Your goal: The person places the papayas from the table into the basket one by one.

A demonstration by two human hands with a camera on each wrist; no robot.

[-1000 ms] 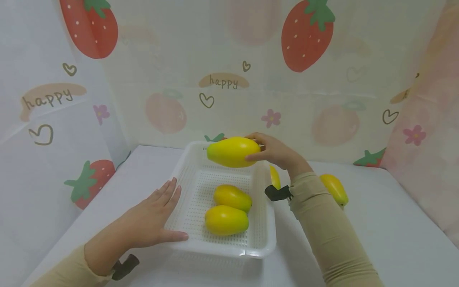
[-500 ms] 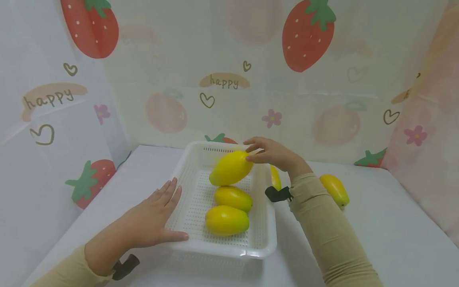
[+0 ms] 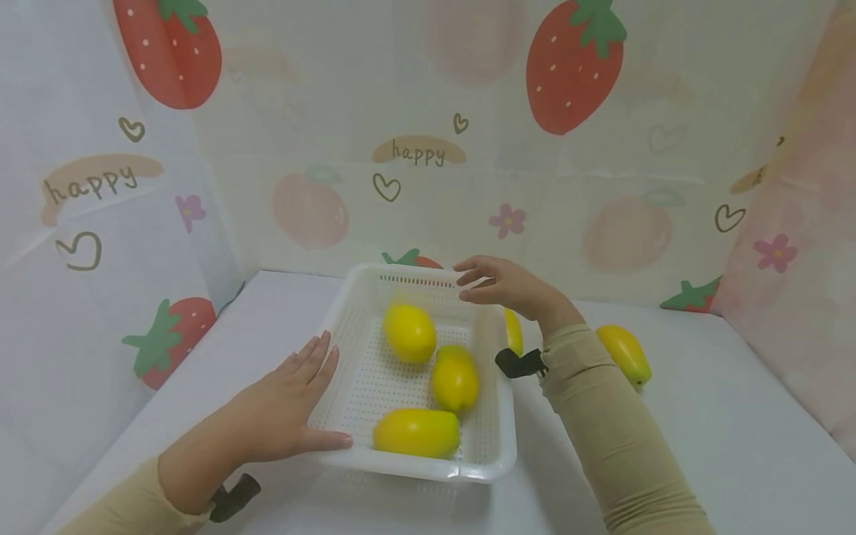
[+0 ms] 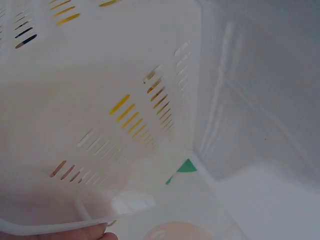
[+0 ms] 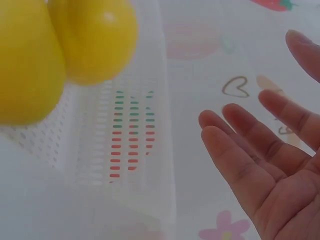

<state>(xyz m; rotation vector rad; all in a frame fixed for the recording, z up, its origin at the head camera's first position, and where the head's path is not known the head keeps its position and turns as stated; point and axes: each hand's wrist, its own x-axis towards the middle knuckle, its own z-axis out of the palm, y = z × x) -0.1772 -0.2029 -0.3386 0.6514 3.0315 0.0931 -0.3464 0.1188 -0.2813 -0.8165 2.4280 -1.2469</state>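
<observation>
A white perforated plastic basket (image 3: 401, 466) stands on the table with three yellow papayas inside. The farthest papaya (image 3: 409, 334) looks blurred; another papaya (image 3: 456, 380) points lengthwise at the right, and the nearest papaya (image 3: 416, 433) lies crosswise by the front wall. My left hand (image 3: 284, 405) rests along the basket's left rim with straight fingers, the thumb at the front left corner. In the left wrist view, its fingers (image 4: 80, 234) touch the rim. Above the basket's far right corner, my right hand (image 3: 511, 286) holds nothing; its relaxed fingers are apart from the fruit.
Right of the basket, one papaya (image 3: 513, 332) is partly hidden behind the basket and right wrist. Farther right another papaya (image 3: 623, 355) lies on the white table (image 3: 722, 416). A printed curtain (image 3: 414, 89) encloses the back and sides.
My right hand has let go of a papaya, which has dropped into the basket. The two papayas there have shifted, one turning lengthwise and one rolling toward the front. My left hand stays put.
</observation>
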